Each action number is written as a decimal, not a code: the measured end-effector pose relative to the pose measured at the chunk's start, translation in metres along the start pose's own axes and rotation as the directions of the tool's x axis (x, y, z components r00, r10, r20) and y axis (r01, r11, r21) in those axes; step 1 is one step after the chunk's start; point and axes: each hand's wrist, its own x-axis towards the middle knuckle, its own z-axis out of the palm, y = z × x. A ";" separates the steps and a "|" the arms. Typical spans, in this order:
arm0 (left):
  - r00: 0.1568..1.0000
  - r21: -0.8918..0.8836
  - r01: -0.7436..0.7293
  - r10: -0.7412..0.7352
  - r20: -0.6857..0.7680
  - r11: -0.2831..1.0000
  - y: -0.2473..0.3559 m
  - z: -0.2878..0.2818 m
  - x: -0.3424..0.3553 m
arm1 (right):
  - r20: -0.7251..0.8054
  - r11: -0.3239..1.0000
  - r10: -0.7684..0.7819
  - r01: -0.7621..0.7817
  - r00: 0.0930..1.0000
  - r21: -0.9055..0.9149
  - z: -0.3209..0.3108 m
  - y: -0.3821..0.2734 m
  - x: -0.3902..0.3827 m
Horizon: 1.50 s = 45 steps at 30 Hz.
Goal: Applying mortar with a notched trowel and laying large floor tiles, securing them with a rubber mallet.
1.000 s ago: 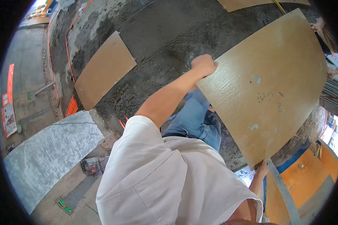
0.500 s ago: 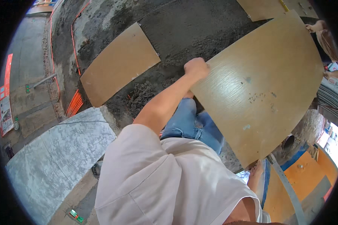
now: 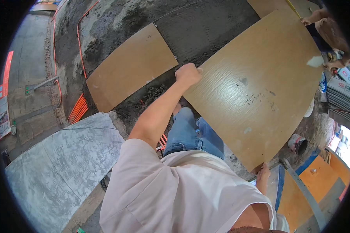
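Head view shows the left hand [image 3: 188,74] closed around the left corner of a large plywood sheet [image 3: 252,89], while the right hand [image 3: 263,171] pinches its near corner. A co-worker's hands [image 3: 312,17] are at its right edge. Only a narrow strip of dark, rough ground [image 3: 210,31] separates its left corner from a flat brown board [image 3: 132,66] lying there. Off its lower right edge are a cylindrical container [image 3: 298,143] and, near the right hand, orange panels [image 3: 319,174]. A grey slab [image 3: 66,159] and orange pipes [image 3: 78,109] lie to the left.
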 end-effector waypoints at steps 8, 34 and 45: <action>0.999 0.003 -0.033 0.032 0.036 0.999 -0.066 -0.040 0.020 | -0.070 0.992 -0.076 0.068 0.995 -0.102 0.052 0.002 -0.081; 0.980 0.028 -0.071 0.064 0.189 0.997 -0.130 -0.195 0.269 | -0.061 0.762 -0.283 0.185 0.957 -0.621 0.283 -0.133 -0.152; 0.929 -0.016 -0.327 0.325 0.178 0.945 -0.224 -0.288 0.554 | -0.250 0.971 -0.009 -0.051 0.968 -0.232 0.594 -0.085 -0.239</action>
